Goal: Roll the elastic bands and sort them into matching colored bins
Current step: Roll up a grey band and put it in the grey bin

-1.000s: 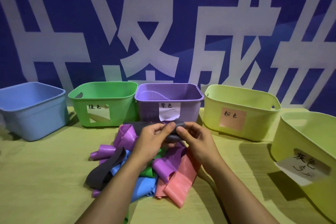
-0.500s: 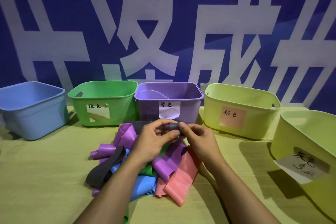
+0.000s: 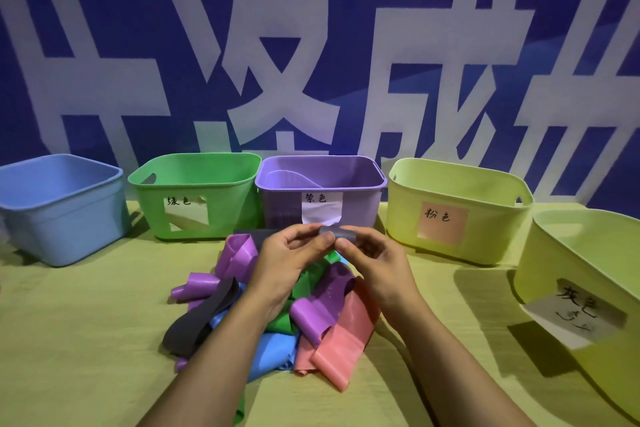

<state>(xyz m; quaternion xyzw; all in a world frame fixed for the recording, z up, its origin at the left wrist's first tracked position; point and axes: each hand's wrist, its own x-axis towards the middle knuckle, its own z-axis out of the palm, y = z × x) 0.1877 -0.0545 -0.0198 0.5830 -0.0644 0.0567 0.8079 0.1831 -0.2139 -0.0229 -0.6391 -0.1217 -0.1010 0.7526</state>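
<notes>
Fingers of both hands, the left hand (image 3: pixel 287 260) and the right hand (image 3: pixel 375 262), were curled round a grey band (image 3: pixel 337 236), pinching its rolled end above the pile of bands (image 3: pixel 277 305) on the tabletop (image 3: pixel 86 340). One purple band seemed to lie in the purple bin (image 3: pixel 320 194); the blue bin (image 3: pixel 59 208), green bin (image 3: pixel 197 194) and pink-labelled bin (image 3: pixel 457 208) looked empty. The grey-labelled bin (image 3: pixel 581 288) waited at the right. Most sorting appeared left.
</notes>
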